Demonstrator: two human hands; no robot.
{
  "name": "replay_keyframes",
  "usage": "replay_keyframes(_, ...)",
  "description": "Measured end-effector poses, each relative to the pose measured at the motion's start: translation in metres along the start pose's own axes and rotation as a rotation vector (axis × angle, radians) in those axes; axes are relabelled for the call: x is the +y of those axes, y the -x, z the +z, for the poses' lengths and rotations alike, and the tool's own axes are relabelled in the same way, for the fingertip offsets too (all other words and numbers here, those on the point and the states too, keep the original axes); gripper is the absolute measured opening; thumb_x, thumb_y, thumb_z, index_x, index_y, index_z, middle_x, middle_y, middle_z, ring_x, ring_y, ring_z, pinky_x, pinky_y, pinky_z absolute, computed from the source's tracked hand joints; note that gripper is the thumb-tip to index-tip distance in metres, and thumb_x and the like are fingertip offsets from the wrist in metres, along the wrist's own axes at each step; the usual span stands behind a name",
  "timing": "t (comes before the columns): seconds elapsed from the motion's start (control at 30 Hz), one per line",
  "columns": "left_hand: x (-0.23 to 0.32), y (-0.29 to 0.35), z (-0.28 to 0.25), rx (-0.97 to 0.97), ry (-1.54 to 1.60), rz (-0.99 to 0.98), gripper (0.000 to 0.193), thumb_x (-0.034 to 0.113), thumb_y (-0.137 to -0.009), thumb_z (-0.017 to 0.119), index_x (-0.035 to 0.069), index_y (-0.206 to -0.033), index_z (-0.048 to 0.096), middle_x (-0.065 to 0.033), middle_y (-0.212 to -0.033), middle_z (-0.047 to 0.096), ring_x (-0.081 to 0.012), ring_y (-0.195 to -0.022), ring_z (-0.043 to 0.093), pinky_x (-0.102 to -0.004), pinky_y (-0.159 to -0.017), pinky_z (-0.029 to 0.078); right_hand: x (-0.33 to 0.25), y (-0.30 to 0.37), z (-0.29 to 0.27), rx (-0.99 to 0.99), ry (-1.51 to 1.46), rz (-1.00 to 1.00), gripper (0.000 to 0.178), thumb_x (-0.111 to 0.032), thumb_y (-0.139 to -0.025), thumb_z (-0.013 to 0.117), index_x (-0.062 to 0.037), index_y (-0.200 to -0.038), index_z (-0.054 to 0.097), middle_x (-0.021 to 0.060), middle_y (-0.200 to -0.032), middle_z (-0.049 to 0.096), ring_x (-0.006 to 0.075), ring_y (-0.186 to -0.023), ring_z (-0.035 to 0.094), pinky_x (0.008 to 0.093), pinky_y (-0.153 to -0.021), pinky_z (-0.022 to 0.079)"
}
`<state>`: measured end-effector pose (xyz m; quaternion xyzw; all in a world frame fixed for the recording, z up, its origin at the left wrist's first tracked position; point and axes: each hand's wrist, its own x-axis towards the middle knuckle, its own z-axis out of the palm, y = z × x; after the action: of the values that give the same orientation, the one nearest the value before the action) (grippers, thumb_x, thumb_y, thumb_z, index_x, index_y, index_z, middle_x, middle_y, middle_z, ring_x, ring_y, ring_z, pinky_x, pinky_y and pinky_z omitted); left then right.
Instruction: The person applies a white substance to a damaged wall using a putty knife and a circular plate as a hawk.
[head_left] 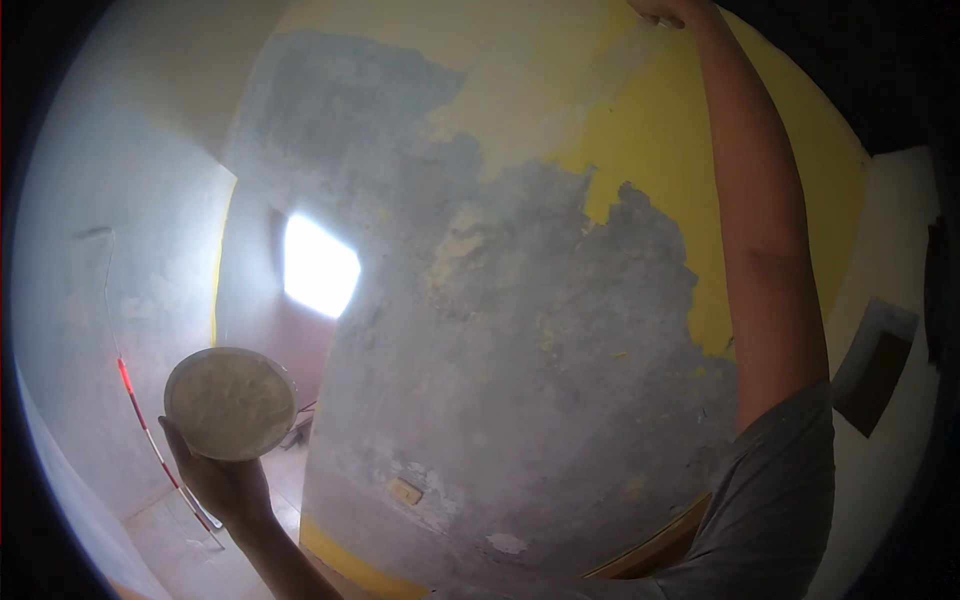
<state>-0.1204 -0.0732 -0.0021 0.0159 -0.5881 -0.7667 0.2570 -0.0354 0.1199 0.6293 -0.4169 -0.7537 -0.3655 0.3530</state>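
The left hand (222, 482) cups a round bowl of pale plaster (230, 403) at eight o'clock. The right hand (668, 10) reaches to twelve o'clock against the half-grey yellow wall (520, 330), its grip cut off by the frame.

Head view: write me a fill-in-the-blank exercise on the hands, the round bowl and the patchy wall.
1. The left hand holds a round white bowl of pale paste from ____.
2. The right hand is raised to the ____ edge of the picture.
3. The wall is mostly grey, with patches left of ____ paint.
4. A red-and-white striped rod leans behind the ____ hand.

Missing words: below; top; yellow; left
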Motion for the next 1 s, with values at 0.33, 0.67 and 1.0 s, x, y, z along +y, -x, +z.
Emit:
replay_keyframes(0.33,0.027,0.048,0.035,-0.193,0.551,-0.112,0.040,0.026,-0.111,0.054,-0.003,-0.139,0.053,-0.0149,-0.127,0.068,-0.0214,-0.115,0.066,-0.0366,-0.100,0.054,-0.031,0.050,0.093,0.014,-0.021,-0.320,0.037,-0.008,-0.087,0.063,0.0040,-0.121,0.070,0.0251,-0.120,0.071,0.0362,-0.112,0.070,0.0440,-0.093,0.057)
replay_keyframes(0.67,0.039,0.074,0.051,-0.396,1.042,-0.428,0.057,0.046,-0.114,0.036,0.003,-0.149,0.047,-0.0164,-0.149,0.051,-0.0301,-0.139,0.048,-0.0501,-0.119,0.039,-0.074,0.173,0.155,0.064,-0.334,-0.393,0.031,-0.018,-0.084,0.064,0.0009,-0.106,0.077,0.0242,-0.108,0.075,0.0416,-0.111,0.070,0.0465,-0.095,0.058)
replay_keyframes(1.0,0.061,0.104,0.088,-0.441,1.338,-0.756,0.063,0.050,-0.113,0.028,0.004,-0.153,0.043,-0.0180,-0.153,0.049,-0.0366,-0.144,0.044,-0.0557,-0.123,0.033,-0.001,0.316,0.184,0.218,-1.024,-0.714,0.031,-0.004,-0.090,0.059,0.0058,-0.117,0.071,0.0199,-0.092,0.071,0.0305,-0.087,0.067,0.0445,-0.075,0.057)
